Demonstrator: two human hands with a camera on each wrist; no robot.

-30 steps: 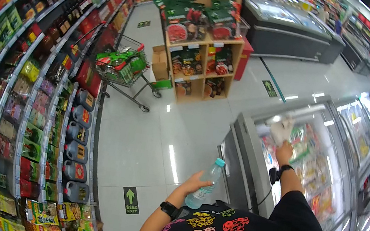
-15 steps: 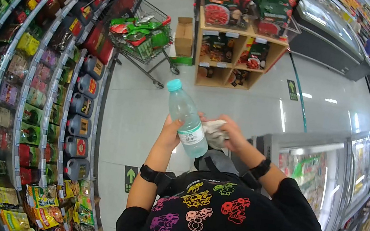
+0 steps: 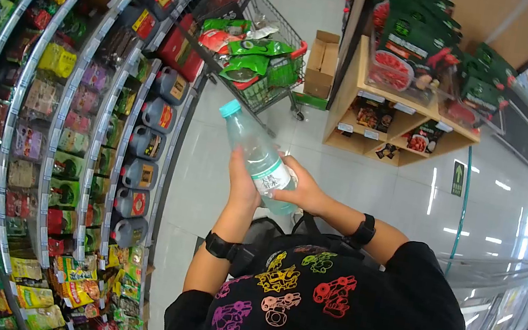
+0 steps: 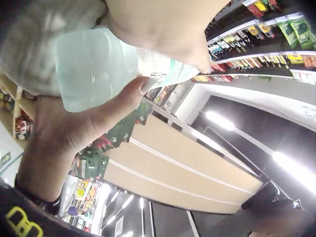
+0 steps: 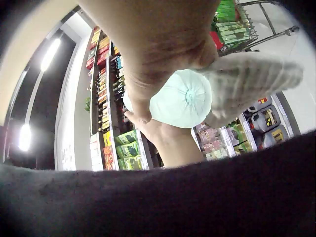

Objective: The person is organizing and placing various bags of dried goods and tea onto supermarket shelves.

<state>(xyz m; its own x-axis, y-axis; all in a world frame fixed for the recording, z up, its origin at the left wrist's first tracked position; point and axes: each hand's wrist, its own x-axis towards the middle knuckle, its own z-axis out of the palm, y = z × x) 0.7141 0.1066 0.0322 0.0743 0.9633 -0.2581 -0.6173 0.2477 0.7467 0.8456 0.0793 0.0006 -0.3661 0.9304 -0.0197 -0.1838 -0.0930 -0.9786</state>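
A clear plastic water bottle (image 3: 256, 150) with a turquoise cap and white label leans up and to the left in front of the chest. My left hand (image 3: 244, 182) grips it on its left side. Around the lower part, near the base, my right hand (image 3: 301, 190) holds it, thumb (image 4: 131, 94) lying along the side. A whitish ribbed cloth (image 5: 252, 81) is pressed between the right fingers and the bottle, its loose end sticking out past them. In the head view the cloth is mostly hidden behind the bottle and right hand.
A shopping cart (image 3: 253, 60) with green and red packets stands ahead, beside a cardboard box (image 3: 322, 64). Shelves of packets and dark jugs (image 3: 139, 174) line the left. A wooden display unit (image 3: 351, 96) stands ahead right; glass-topped freezers (image 3: 495, 319) are at the right.
The right hand came out of the freezer with the cloth and moved left to the bottle, now holding its lower part. The left hand raised the bottle. The view turned towards the cart and shelves.
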